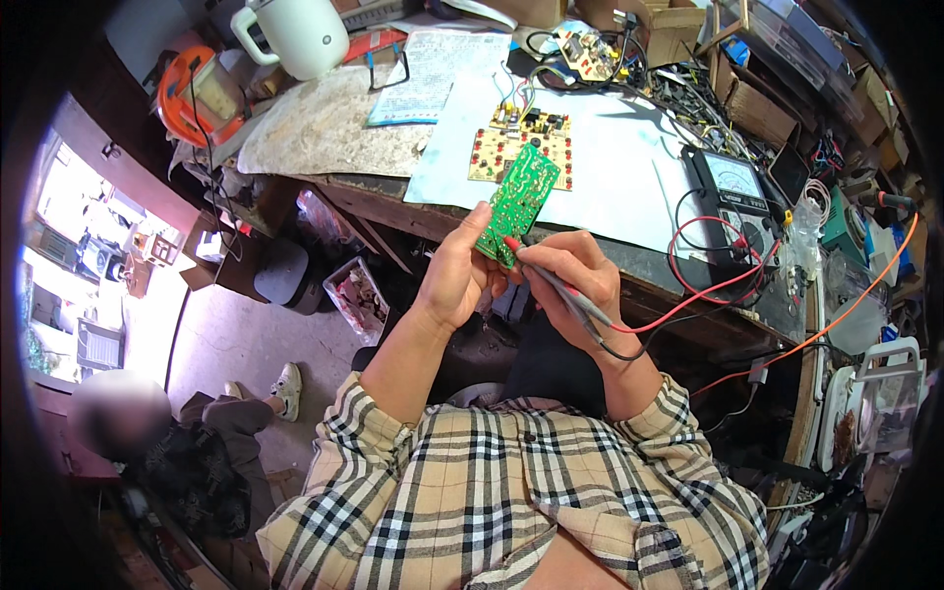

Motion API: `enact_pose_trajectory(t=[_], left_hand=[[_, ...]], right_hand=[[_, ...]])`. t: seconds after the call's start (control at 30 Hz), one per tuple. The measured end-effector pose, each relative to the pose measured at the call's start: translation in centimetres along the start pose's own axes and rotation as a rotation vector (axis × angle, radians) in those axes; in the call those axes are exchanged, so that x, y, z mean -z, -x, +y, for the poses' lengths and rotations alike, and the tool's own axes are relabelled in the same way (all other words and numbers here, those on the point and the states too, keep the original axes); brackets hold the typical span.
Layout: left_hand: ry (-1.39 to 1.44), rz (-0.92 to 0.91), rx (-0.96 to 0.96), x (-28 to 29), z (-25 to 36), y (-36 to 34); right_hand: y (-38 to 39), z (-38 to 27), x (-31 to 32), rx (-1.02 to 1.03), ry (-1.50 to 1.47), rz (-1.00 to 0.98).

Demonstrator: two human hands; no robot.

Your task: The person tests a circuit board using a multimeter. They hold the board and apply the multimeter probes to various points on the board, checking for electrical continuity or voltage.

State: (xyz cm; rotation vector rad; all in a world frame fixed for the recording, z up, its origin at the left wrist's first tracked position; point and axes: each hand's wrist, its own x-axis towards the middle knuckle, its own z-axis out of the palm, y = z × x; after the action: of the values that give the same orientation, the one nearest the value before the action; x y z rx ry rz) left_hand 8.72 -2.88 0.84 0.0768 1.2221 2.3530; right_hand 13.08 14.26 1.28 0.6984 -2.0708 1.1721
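My left hand is closed on the lower left edge of a green circuit board, its solder side facing up and tilted toward me. In my right hand are two multimeter probes, pinched together, one with a red lead and one with a black. Their tips are at the board's lower end; whether both touch it I cannot tell. Behind lies a tan circuit board with red parts and loose wires. The leads run right to an analog multimeter on the bench.
White paper covers the bench top. A white kettle, an orange reel, glasses and written sheets sit at the back left. Wires and parts crowd the right. Another person is at the lower left.
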Motion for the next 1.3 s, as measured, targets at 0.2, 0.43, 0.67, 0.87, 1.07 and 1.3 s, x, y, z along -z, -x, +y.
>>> enact_pose_trajectory(t=[0.2, 0.43, 0.67, 0.87, 1.07, 1.3], left_hand=[[-0.112, 0.001, 0.002, -0.8, 0.4, 0.4], [-0.1, 0.016, 0.03, -0.8, 0.4, 0.4], [-0.089, 0.019, 0.044, -0.8, 0.4, 0.3], [-0.074, 0.024, 0.048, -0.8, 0.5, 0.4], [-0.086, 0.008, 0.043, -0.6, 0.4, 0.3], [-0.111, -0.041, 0.036, -0.1, 0.2, 0.0]], right_hand=[[0.4, 0.3, 0.1, 0.013, 0.016, -0.025], [1.0, 0.9, 0.0, 0.066, 0.035, -0.033], [1.3, 1.1, 0.1, 0.094, 0.056, -0.056], [1.3, 1.3, 0.1, 0.095, 0.041, -0.053], [1.2, 1.2, 0.0, 0.093, 0.05, -0.055], [0.8, 0.8, 0.4, 0.035, 0.046, -0.02]])
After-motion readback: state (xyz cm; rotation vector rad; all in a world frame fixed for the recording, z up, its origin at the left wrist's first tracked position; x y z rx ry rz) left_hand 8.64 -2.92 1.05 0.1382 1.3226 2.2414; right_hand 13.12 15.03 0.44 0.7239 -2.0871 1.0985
